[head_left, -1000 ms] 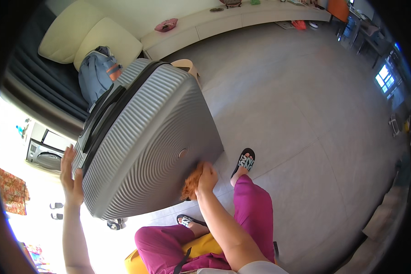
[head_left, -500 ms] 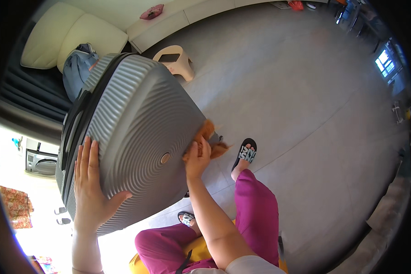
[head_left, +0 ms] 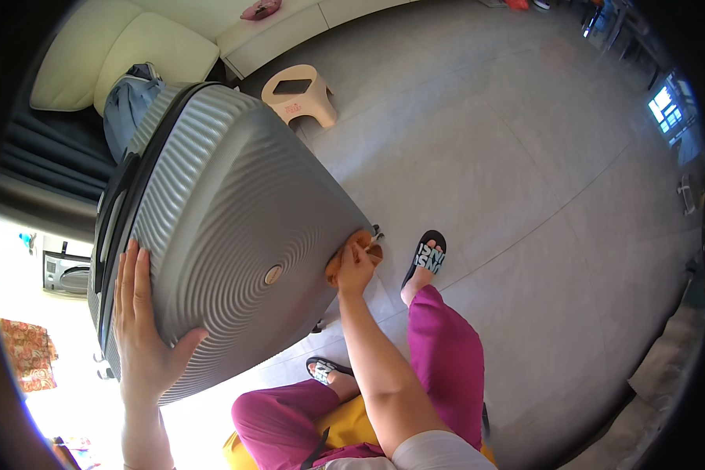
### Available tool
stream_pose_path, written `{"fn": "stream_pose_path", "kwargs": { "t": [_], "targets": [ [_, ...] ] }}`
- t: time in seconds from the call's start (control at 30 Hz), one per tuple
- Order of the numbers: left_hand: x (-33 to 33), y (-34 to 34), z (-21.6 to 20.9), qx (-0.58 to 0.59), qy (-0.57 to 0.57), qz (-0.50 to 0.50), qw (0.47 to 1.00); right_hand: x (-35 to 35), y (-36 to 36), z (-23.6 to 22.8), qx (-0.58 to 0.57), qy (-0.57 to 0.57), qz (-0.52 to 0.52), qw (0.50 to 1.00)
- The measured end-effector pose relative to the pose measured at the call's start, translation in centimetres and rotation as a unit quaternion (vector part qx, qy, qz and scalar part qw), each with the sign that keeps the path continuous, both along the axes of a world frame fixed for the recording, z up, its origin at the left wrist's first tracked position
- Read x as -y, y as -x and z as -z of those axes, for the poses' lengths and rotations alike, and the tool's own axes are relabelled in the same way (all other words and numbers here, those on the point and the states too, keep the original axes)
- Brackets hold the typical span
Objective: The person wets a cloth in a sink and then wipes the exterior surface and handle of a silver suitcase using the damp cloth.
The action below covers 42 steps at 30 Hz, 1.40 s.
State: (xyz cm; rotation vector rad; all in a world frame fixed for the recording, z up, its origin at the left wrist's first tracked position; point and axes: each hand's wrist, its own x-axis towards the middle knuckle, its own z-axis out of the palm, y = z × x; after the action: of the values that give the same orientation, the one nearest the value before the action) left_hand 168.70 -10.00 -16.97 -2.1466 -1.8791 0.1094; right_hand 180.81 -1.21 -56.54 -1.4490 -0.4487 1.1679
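Note:
A large grey hard-shell suitcase [head_left: 235, 211] with a rippled surface and a small round emblem [head_left: 272, 275] stands tilted in front of me. My left hand [head_left: 145, 329] lies flat against the near left part of its shell, with fingers stretched and thumb apart. Gripped in my right hand [head_left: 354, 270] is an orange-brown cloth [head_left: 360, 243], pressed on the shell near the lower right edge by a wheel [head_left: 378, 233]. Part of the cloth is hidden under my fingers.
Beyond the suitcase stands a beige plastic stool [head_left: 305, 98] on the grey tiled floor [head_left: 525, 196]. A grey-blue bag [head_left: 131, 106] rests by a cream cushion [head_left: 78, 59] at the far left. A white cabinet [head_left: 278, 43] runs along the back. My sandalled feet are close by.
My right hand has shifted slightly right and down the shell with the cloth, which now looks more bunched. My left hand stays flat on the suitcase. The view has shifted a little.

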Motion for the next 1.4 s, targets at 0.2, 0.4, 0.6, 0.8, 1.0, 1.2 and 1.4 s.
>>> {"fn": "stream_pose_path", "kwargs": {
  "t": [0.2,0.4,0.6,0.8,1.0,1.2,1.4],
  "targets": [
    [0.1,-0.1,-0.1,0.001,-0.005,-0.003,1.000,9.0,3.6,-0.9,0.144,-0.084,-0.060,0.984],
    [-0.2,-0.3,-0.1,0.008,-0.007,0.001,1.000,1.2,0.7,-1.2,0.214,-0.114,0.025,0.970],
    [0.0,0.0,0.0,0.000,-0.003,-0.020,1.000,7.6,2.9,0.1,0.212,-0.097,-0.095,0.968],
    [-0.3,-0.6,-0.3,0.002,-0.007,-0.014,1.000,-3.0,-1.1,-3.7,0.125,-0.042,-0.008,0.991],
    [-0.8,-1.7,0.1,-0.009,-0.012,-0.073,0.997,0.9,1.0,-15.1,0.125,-0.214,-0.013,0.969],
    [-1.1,-2.3,0.2,0.017,-0.006,-0.097,0.995,16.6,7.3,-14.1,0.115,-0.249,-0.111,0.955],
    [1.7,-2.0,-2.4,0.056,0.030,-0.083,0.995,6.0,1.6,-25.6,0.222,-0.386,-0.014,0.895]
  ]
}}
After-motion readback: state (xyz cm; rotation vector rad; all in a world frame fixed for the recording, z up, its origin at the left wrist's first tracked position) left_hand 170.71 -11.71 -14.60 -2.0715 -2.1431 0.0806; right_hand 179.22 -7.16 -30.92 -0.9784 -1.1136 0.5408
